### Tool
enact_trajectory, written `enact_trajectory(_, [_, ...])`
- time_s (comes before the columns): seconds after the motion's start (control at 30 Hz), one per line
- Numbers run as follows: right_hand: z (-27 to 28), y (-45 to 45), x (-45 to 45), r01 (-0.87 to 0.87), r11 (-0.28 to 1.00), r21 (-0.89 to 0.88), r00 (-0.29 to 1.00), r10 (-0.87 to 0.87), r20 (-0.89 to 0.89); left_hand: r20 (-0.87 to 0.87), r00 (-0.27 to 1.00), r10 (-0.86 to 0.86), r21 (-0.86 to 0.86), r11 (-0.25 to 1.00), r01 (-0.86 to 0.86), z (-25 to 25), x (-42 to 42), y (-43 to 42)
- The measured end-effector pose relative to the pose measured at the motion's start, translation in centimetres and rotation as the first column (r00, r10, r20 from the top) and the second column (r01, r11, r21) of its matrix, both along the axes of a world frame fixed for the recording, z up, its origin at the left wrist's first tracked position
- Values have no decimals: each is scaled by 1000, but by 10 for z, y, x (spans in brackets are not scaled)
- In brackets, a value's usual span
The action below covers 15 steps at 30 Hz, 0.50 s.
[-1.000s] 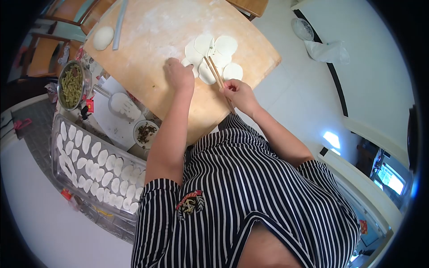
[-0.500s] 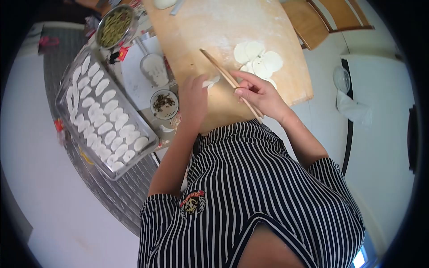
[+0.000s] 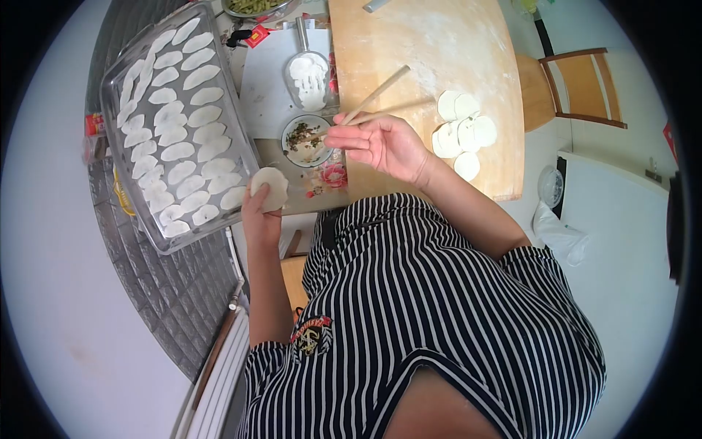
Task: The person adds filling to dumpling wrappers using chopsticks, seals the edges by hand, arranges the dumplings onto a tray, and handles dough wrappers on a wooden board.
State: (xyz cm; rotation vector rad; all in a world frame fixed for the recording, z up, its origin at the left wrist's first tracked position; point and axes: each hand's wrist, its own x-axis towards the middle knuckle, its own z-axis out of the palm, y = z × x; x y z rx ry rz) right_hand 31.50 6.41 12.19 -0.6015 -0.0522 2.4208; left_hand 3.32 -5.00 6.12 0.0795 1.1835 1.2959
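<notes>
A round dough wrapper (image 3: 271,189) lies in my left hand (image 3: 262,217), thumb on top, beside the tray's lower right edge. My right hand (image 3: 384,146) holds a pair of chopsticks (image 3: 376,94); one tip reaches into a bowl of dark chopped filling (image 3: 306,140), while the other stick points up over the board. Several overlapping round wrappers (image 3: 465,132) rest on the floured wooden board (image 3: 424,44) to the right. Rows of folded, pale dumplings (image 3: 177,151) fill much of the metal tray (image 3: 245,139) on the left.
Above the bowl is a metal scoop with white flour (image 3: 309,77) on a white sheet (image 3: 263,80). A bowl of green vegetables (image 3: 256,6) stands at the top edge. Beyond the board's right edge is a wooden chair (image 3: 585,88).
My left hand has moved left off the board with a wrapper. My right hand has brought the chopsticks over to the filling bowl. The view has turned and shifted left.
</notes>
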Motion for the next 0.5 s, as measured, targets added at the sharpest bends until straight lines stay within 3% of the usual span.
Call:
enact_trajectory(0.03, [1, -1, -6, -6, 1000, -1, 1000, 7, 9, 1, 1000, -31, -38, 999, 31, -11, -4, -3])
enact_trajectory(0.1, [5, -6, -20, 7, 967, 255, 948, -87, 305, 73, 997, -22, -59, 998, 27, -29, -13, -6])
enact_trajectory(0.23, [8, -11, -41, -62, 915, 399, 841, -168, 515, 143, 989, -36, -123, 991, 54, -46, -19, -2])
enact_trajectory(0.3, [-1, -14, -47, -267, 835, 481, 561, -272, 782, 102, 991, -86, -138, 985, 100, -51, -19, 0])
enact_trajectory(0.43, [-8, -20, -59, -292, 868, 401, 412, -264, 872, 10, 988, -154, -137, 979, 154, -58, -13, 8])
enact_trajectory(0.5, [-26, -26, -63, -509, 713, 482, 215, -437, 874, -3, 983, -183, -133, 974, 181, -57, -13, 14])
